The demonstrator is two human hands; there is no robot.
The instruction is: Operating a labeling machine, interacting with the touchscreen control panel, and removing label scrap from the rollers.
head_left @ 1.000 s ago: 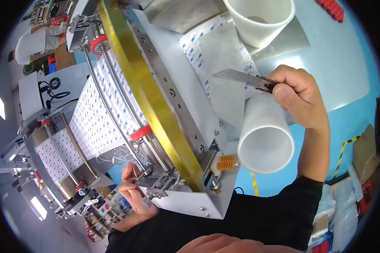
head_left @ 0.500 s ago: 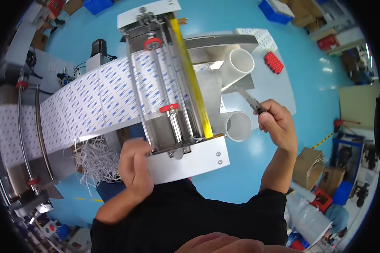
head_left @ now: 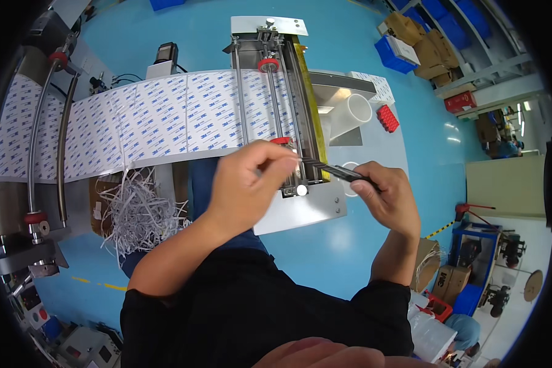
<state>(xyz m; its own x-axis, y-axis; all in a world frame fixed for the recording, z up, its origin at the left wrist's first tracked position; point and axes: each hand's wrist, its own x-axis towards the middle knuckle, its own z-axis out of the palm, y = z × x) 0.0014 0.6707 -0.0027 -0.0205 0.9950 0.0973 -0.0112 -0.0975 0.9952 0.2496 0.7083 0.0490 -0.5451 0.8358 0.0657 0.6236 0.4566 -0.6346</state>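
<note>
My right hand [head_left: 389, 193] grips a dark utility knife [head_left: 343, 172], its long segmented blade pointing left. At the blade's tip end my left hand [head_left: 245, 184] is closed in a pinch, thumb and forefinger together. Whether those fingers hold the tip or only something small beside it is hidden. Both hands are over the near end of the roller machine [head_left: 306, 216], with metal rods, red collars and a yellow edge strip. A sheet of white liner with blue print [head_left: 159, 116] runs into it from the left.
Shredded white strips [head_left: 142, 205] heap up in a box below the sheet. Right of the machine, a pale table [head_left: 380, 144] bears a white tube [head_left: 349, 115] and a red block [head_left: 387, 118]. Another roller stand [head_left: 37, 218] is at far left. Cartons [head_left: 426, 264] stand at right.
My left hand has come up and right from the machine's near plate to the blade's tip. My right hand has moved slightly left and down, still gripping the knife. The view has shifted.
</note>
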